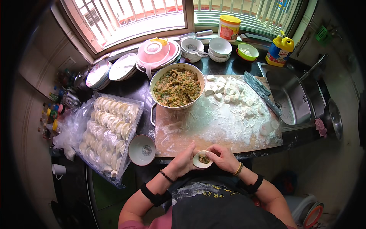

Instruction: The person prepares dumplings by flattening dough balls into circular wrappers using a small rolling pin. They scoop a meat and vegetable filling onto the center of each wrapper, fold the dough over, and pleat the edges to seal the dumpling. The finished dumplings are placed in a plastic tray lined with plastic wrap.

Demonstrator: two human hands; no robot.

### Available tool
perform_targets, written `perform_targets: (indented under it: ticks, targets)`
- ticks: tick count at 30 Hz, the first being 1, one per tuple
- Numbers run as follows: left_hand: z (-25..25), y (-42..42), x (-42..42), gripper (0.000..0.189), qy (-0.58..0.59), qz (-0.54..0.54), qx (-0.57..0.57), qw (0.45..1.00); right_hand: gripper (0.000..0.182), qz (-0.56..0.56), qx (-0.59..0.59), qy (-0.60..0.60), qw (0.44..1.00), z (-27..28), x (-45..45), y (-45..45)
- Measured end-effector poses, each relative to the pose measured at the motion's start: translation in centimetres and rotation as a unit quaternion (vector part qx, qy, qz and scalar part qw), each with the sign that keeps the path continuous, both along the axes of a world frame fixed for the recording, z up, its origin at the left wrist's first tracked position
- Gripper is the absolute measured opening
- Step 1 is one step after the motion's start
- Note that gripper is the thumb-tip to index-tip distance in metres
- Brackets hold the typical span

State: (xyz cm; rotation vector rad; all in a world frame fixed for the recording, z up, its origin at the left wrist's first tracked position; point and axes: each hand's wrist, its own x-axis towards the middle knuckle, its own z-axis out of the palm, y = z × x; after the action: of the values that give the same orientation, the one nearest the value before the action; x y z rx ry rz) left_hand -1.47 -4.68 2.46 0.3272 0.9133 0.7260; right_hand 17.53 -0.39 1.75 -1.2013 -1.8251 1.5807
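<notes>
A round dumpling wrapper [197, 163] lies spread open, a mound of minced filling [204, 158] at its centre. My left hand [183, 159] supports it from beneath and at the left edge. On its right edge, the thumb and fingers of my right hand [224, 158] pinch the dough. Both hands are just in front of the floured wooden board [174, 134]. A large pot [152, 94] of minced filling with green bits rests on the board's far left part. Small dough pieces [226, 91] sit in flour farther back.
A cleaver [261, 91] lies at the board's right, near a translucent cup [268, 127] on its side. Left are a small bowl [134, 150] and a plastic-covered tray [123, 171] of dumplings. A sink [288, 94] is at right; stacked plates [98, 73] and bowls [220, 47] stand behind.
</notes>
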Motion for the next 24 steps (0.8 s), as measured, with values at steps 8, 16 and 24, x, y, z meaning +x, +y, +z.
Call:
perform_targets:
  ticks: [8, 16, 24]
  targets:
    - [0.02, -0.14, -0.06, 0.068, -0.004, -0.009, -0.004, 1.0, 0.015, 0.024, 0.1, -0.032, 0.994, 0.51, 0.19, -0.2]
    - [0.0, -0.25, -0.18, 0.069, -0.009, -0.023, -0.001, 1.0, 0.015, 0.031, 0.109, -0.033, 0.993, 0.53, 0.22, -0.37]
    - [-0.09, -0.4, -0.04, 0.073, 0.023, -0.052, 0.001, 0.998, 0.014, 0.059, 0.069, -0.034, 0.995, 0.76, 0.14, -0.46]
